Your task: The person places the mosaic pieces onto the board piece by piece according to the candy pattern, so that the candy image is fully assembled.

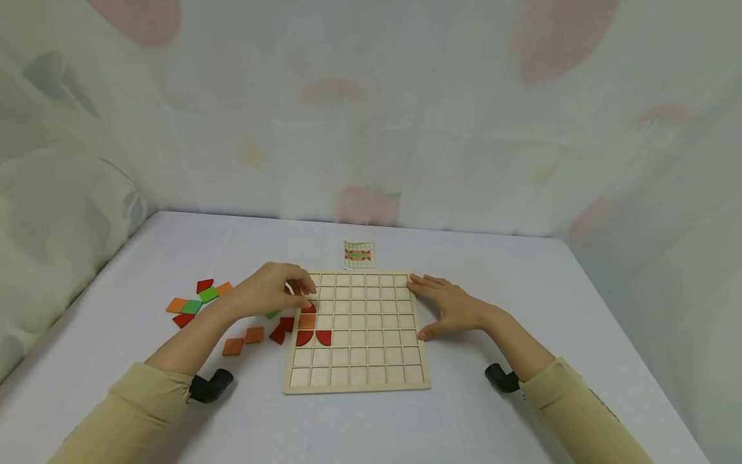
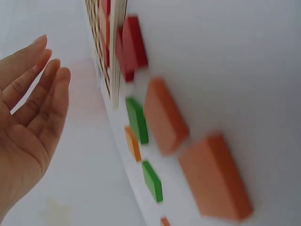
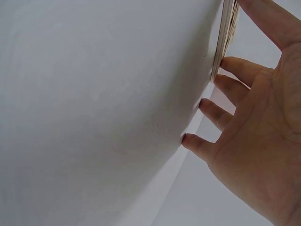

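Note:
A pale wooden grid board (image 1: 371, 388) lies on the white table. Along its left side sit an orange square tile (image 1: 307, 321), a red tile (image 1: 312, 308) just above it, and two red quarter-round tiles (image 1: 304, 338) below. Over the upper left of the board hovers my left hand (image 1: 269, 290), its fingertips close to the upper red tile. Nothing shows between its loosely bent fingers in the left wrist view. My right hand (image 1: 455, 306) spreads its fingers against the board's right edge, thumb lower down; some fingertips touch the wood in the right wrist view.
Loose orange tiles (image 1: 233, 347), red tiles (image 1: 277, 334) and green tiles (image 1: 191, 307) lie scattered left of the board, partly behind the left forearm. A small printed pattern card (image 1: 359, 255) lies beyond the board. A patterned curtain (image 1: 371, 129) hangs behind the table.

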`<state>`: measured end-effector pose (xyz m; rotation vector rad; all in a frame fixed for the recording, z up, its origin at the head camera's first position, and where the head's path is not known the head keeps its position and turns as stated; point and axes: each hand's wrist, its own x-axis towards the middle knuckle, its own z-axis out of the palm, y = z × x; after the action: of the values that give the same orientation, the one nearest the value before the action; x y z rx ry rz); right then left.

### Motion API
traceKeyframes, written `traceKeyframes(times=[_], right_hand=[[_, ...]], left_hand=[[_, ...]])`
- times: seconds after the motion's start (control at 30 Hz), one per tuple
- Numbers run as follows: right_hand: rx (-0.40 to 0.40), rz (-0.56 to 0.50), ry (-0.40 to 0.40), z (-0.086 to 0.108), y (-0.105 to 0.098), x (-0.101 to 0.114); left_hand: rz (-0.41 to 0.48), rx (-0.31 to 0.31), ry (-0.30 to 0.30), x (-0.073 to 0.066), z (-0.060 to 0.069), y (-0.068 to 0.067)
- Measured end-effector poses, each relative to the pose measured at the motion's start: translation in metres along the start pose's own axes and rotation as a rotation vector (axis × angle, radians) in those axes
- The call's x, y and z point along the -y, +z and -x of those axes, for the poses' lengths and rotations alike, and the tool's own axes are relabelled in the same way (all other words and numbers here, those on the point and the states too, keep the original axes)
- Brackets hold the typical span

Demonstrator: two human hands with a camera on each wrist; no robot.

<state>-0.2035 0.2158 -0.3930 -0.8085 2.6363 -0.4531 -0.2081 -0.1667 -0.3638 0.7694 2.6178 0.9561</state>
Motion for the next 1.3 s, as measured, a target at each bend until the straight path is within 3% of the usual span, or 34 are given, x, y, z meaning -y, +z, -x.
traceKeyframes(times=[0.17, 0.4, 0.53, 0.7, 0.93, 1.13, 1.3], right_hand=[[-0.004, -0.001, -0.006, 0.001, 0.000, 0.000], [-0.002, 0.004, 0.003, 0.001, 0.000, 0.000], [-0.005, 0.006, -0.001, 0.001, 0.000, 0.000], [-0.007, 0.009, -0.003, 0.000, 0.000, -0.001], [-0.007, 0.004, -0.003, 0.000, 0.000, -0.002], [-0.011, 0.001, -0.007, -0.001, 0.001, -0.003], [-0.010, 0.001, -0.006, 0.000, 0.001, -0.004]], left_hand=[[-0.030, -0.059, -0.055, 0.013, 0.007, -0.017], [-0.084, -0.109, -0.121, 0.043, 0.016, -0.033], [-0.082, -0.121, -0.195, 0.059, 0.021, -0.040], [-0.098, -0.141, -0.262, 0.078, 0.022, -0.043], [-0.106, -0.116, -0.293, 0.094, 0.025, -0.040], [-0.105, -0.121, -0.303, 0.095, 0.028, -0.037], [-0.080, -0.112, -0.219, 0.073, 0.026, -0.025]])
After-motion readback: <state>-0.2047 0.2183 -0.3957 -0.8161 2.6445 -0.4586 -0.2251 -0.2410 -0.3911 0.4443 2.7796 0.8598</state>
